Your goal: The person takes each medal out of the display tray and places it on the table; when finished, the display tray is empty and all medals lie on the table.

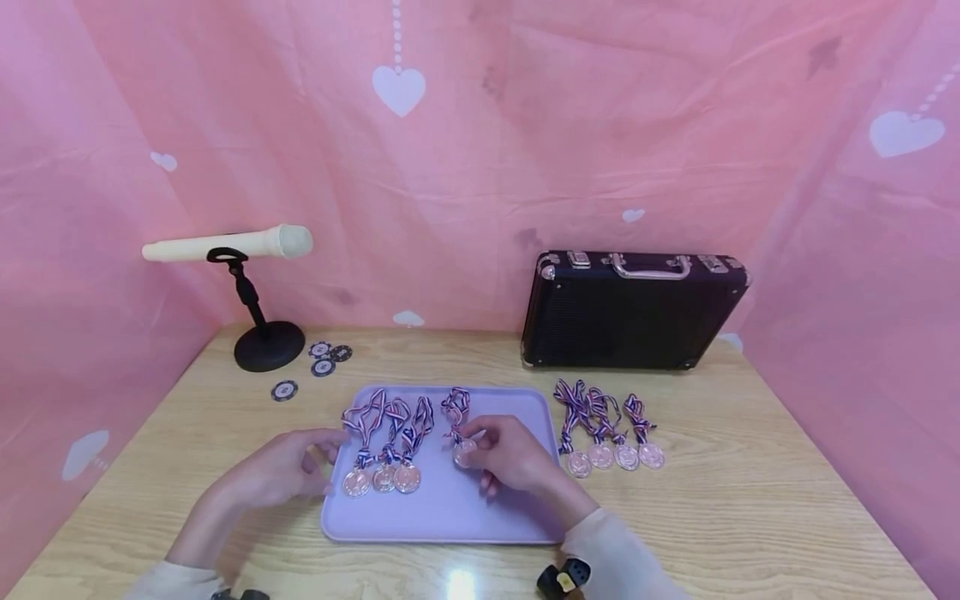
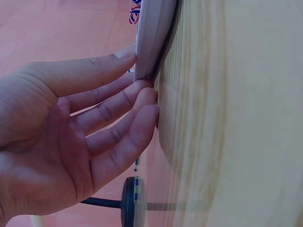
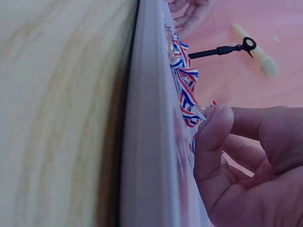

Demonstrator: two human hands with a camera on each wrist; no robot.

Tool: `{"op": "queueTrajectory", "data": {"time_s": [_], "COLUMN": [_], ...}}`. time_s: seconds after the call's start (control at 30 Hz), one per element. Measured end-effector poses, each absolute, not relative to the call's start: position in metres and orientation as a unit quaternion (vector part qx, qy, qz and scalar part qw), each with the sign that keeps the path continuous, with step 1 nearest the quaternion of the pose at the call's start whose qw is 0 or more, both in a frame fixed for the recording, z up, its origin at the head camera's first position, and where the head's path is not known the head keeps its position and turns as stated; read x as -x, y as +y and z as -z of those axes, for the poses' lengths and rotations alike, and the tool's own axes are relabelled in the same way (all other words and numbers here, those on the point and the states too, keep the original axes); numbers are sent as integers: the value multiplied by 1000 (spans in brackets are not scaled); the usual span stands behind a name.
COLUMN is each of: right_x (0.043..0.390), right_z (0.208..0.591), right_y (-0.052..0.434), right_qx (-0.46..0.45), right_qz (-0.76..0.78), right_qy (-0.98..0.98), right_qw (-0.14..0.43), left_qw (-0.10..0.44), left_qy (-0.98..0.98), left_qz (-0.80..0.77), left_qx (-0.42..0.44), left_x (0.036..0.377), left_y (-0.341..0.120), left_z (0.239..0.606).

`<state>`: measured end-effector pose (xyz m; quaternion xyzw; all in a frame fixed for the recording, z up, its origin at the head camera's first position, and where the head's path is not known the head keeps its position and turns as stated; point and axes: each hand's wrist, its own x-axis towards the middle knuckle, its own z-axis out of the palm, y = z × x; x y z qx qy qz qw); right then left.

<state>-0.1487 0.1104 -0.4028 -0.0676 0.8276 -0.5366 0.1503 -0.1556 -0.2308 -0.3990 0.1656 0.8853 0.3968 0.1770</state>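
In the head view, my right hand pinches a medal with a striped ribbon, low over the right half of a lilac tray. From the right wrist view, thumb and fingers meet by the ribbon, and the hand hides most of that medal. Three more medals lie side by side on the tray's left half, their red, white and blue ribbons stretching away from me. My left hand is at the tray's left edge, fingers loosely bent; the left wrist view has its fingertips right at the rim.
Several medals with ribbons lie right of the tray. Behind them stands a black case with a metal handle. A white microphone on a black stand is at back left, near several poker chips. Pink cloth hangs around the table.
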Motion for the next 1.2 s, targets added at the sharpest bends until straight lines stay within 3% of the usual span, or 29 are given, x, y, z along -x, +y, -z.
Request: {"op": "queueTrajectory", "data": {"time_s": [0.57, 1.2], "right_x": [146, 135], "right_z": [384, 359], "right_y": [138, 212], "right_qx": [48, -24], "right_qz": [531, 508], "right_qy": [839, 859], "right_qw": [109, 61], "left_qw": [184, 184], "left_qy": [890, 891], "left_qz": [-389, -388], "left_qx": [-150, -150], "left_x": [157, 156], "left_y": [-229, -230], "left_z": [400, 398]}}
